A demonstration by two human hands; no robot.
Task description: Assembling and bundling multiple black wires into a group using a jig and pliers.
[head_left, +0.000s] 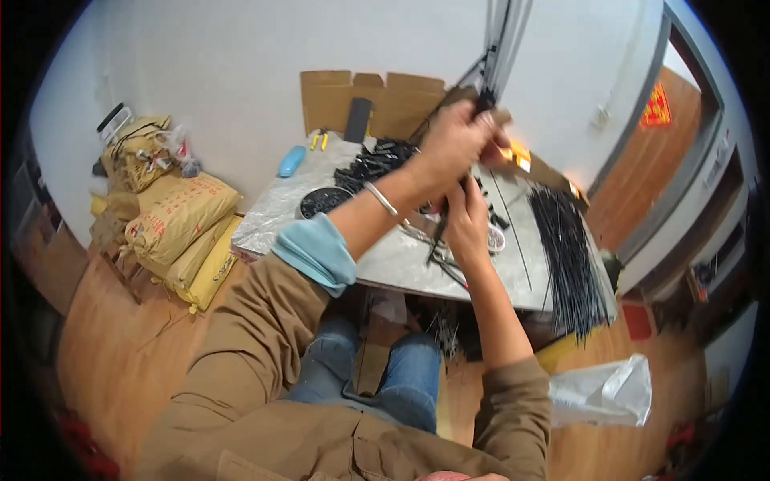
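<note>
My left hand [455, 146], with a white bangle at the wrist, is closed near the lower end of an upright bundle of thin rods [504, 48]. The rods, some pale and some black, run up past the top of the view, and a black part [486, 99] shows just above my fingers. Lower down and a little to the right, my right hand [468, 215] has its fingers closed beside a dark narrow piece; what it grips is mostly hidden. Both hands are over the table [385, 260], with a heap of black parts [365, 170] behind my left forearm.
Many long black rods [565, 256] lie along the table's right side. A round tray of small black pieces [325, 200], a blue case [292, 160] and yellow-handled pliers [319, 141] are on the left. Cardboard [325, 100] stands behind. Stacked sacks [180, 216] are on the floor.
</note>
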